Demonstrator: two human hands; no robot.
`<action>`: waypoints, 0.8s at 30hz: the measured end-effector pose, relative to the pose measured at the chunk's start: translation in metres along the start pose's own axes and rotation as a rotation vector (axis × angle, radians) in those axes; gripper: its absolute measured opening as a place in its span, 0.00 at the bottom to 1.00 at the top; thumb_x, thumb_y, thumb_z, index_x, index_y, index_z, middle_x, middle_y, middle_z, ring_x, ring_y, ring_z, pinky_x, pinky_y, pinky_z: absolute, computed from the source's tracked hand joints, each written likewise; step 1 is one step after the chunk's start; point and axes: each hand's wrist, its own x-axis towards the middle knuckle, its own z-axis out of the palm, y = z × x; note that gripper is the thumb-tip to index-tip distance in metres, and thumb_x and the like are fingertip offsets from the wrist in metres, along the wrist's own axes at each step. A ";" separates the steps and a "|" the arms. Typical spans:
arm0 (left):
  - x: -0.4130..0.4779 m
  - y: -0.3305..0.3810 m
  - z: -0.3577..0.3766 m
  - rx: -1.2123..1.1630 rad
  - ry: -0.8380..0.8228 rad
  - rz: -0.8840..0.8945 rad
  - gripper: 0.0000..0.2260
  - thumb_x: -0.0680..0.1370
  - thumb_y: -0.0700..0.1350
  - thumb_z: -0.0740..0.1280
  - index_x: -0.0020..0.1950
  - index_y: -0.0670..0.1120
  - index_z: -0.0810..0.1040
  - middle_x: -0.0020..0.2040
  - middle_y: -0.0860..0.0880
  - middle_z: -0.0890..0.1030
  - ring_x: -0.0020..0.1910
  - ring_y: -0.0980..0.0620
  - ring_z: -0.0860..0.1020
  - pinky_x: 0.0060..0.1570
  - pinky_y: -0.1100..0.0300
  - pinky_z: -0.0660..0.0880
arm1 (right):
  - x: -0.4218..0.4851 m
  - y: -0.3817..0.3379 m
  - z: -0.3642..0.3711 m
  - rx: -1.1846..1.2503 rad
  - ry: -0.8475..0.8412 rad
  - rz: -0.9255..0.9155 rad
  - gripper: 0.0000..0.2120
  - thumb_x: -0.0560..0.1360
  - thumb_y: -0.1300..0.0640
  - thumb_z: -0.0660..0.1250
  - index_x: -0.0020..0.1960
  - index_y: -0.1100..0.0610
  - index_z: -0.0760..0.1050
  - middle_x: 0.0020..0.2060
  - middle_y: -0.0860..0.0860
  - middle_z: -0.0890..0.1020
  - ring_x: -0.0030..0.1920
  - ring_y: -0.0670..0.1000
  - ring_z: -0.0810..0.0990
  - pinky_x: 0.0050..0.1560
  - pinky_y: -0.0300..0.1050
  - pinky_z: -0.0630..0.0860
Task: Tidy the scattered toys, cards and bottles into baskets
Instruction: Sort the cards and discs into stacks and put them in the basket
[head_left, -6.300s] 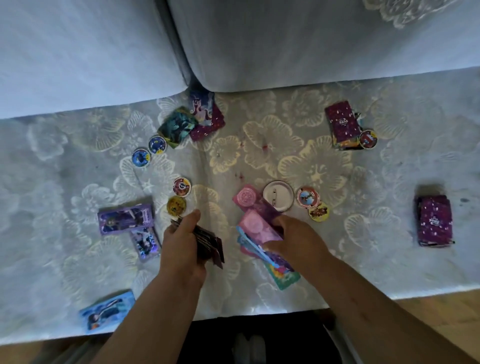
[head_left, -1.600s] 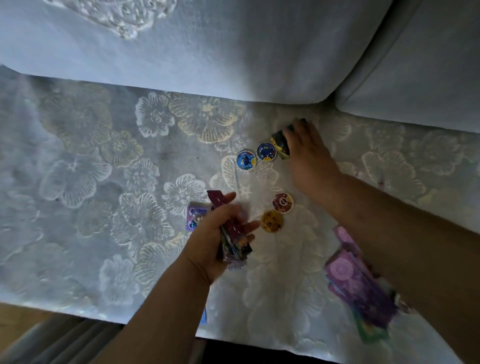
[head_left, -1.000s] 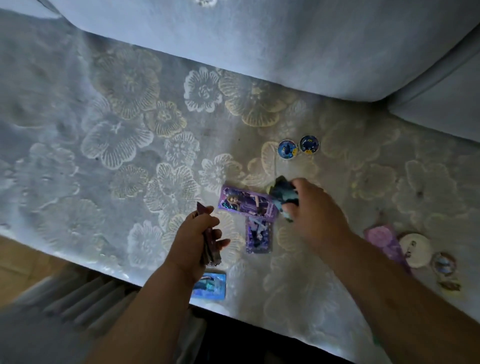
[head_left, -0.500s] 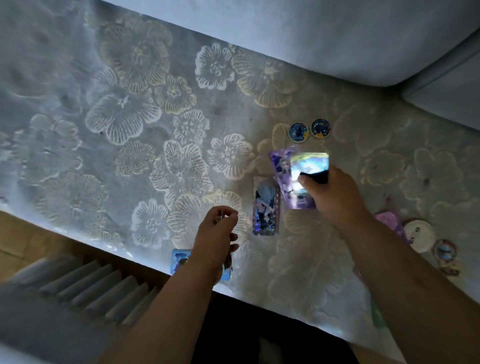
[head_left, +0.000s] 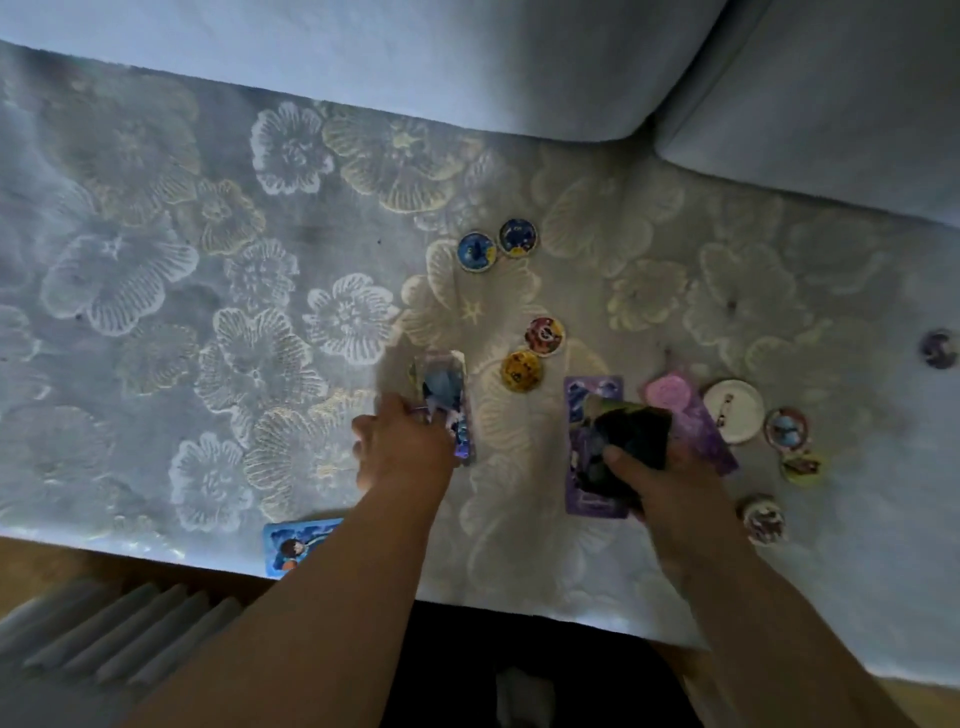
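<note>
We see, largest first, a pale sofa seat (head_left: 156, 270) covered in flower-patterned cloth, with two back cushions (head_left: 415, 52) along its far edge. Our two bare forearms reach in from below. The left hand (head_left: 402, 449) rests its grip on the near end of a shiny blue-purple card (head_left: 447, 400) lying on the seat; whether the fingers are clenched on it or merely pressing it we cannot tell. The right hand (head_left: 670, 483) has its grip closed around a dark card stack (head_left: 631, 434), thumb on top, held over a purple card (head_left: 587, 447) that lies flat below it. Just right of the stack a pink-and-purple pile of cards (head_left: 691, 415) lies on the seat. A blue card (head_left: 296, 545) lies at the seat's near edge, partly hidden by the left forearm. Beside the pile sits a white round badge (head_left: 735, 410) (pin side up). Smaller picture discs are scattered about: two blue discs (head_left: 478, 251) side by side farther back, a red disc (head_left: 544, 335) and a yellow disc (head_left: 522, 370) between the hands, and several discs (head_left: 787, 428) near the badge.
</note>
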 end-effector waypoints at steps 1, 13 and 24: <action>0.001 -0.004 0.000 -0.025 -0.010 0.000 0.16 0.75 0.59 0.65 0.56 0.51 0.72 0.58 0.40 0.69 0.56 0.36 0.75 0.56 0.42 0.75 | -0.001 0.006 0.002 -0.013 -0.017 0.024 0.07 0.72 0.58 0.73 0.49 0.52 0.80 0.44 0.51 0.85 0.45 0.52 0.84 0.50 0.52 0.80; -0.101 0.023 0.013 -0.394 -0.546 0.124 0.06 0.77 0.43 0.69 0.39 0.48 0.78 0.30 0.49 0.75 0.25 0.53 0.69 0.27 0.64 0.64 | -0.012 0.016 -0.034 0.115 -0.139 0.112 0.06 0.73 0.54 0.72 0.50 0.49 0.81 0.49 0.51 0.85 0.53 0.54 0.82 0.61 0.61 0.75; -0.113 0.045 0.041 -0.413 -0.555 0.072 0.03 0.76 0.43 0.68 0.48 0.51 0.80 0.42 0.49 0.79 0.35 0.52 0.72 0.37 0.59 0.71 | 0.003 0.020 -0.103 -0.650 0.004 -0.126 0.12 0.77 0.56 0.66 0.57 0.60 0.75 0.48 0.57 0.80 0.47 0.57 0.78 0.43 0.43 0.68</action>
